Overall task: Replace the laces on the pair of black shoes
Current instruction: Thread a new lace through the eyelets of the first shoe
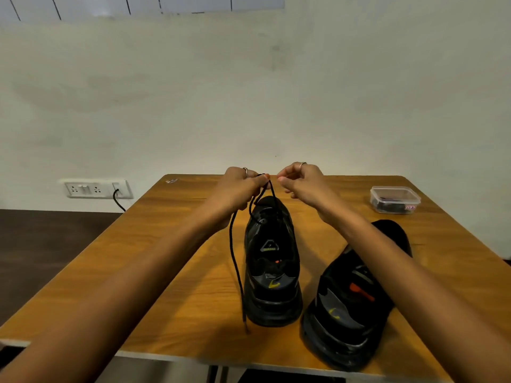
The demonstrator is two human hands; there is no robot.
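Note:
Two black shoes stand on the wooden table (pixel 177 286), heels toward me. The left shoe (pixel 272 272) is upright in the middle; the right shoe (pixel 351 308) sits beside it, angled to the right, partly under my right forearm. A black lace (pixel 235 261) runs from the left shoe's eyelets up to my left hand (pixel 243 186), which pinches it above the toe; one long end hangs down to the table beside the shoe. My right hand (pixel 301 181) hovers close by with curled fingers; nothing shows in it.
A clear plastic container (pixel 395 199) with dark contents sits at the table's far right. A wall socket panel (pixel 96 188) with a black cable is on the wall to the left. The table's front edge is near me.

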